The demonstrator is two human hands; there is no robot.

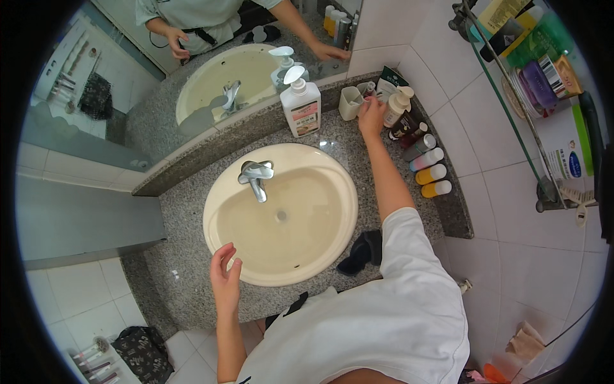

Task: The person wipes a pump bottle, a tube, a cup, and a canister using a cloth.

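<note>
My right hand [372,116] reaches into the back right corner of the granite counter. Its fingertips are at a small capped container [369,89], between a pale plastic cup [351,103] and a cream pump bottle [396,106]; whether they grip it is hidden. My left hand [225,271] hovers over the front left rim of the cream oval washbasin [280,158], fingers apart and holding nothing. A chrome tap [256,177] sits at the basin's back. Behind it and to the right stands a white pump bottle [302,110] with a printed label.
Several small bottles [430,174] line the counter's right side. A dark cloth [362,252] lies by the basin's front right. A mirror [158,103] rises behind the backsplash. At right, a glass wall shelf [508,110] holds toiletries. A black patterned bag [144,354] is at lower left.
</note>
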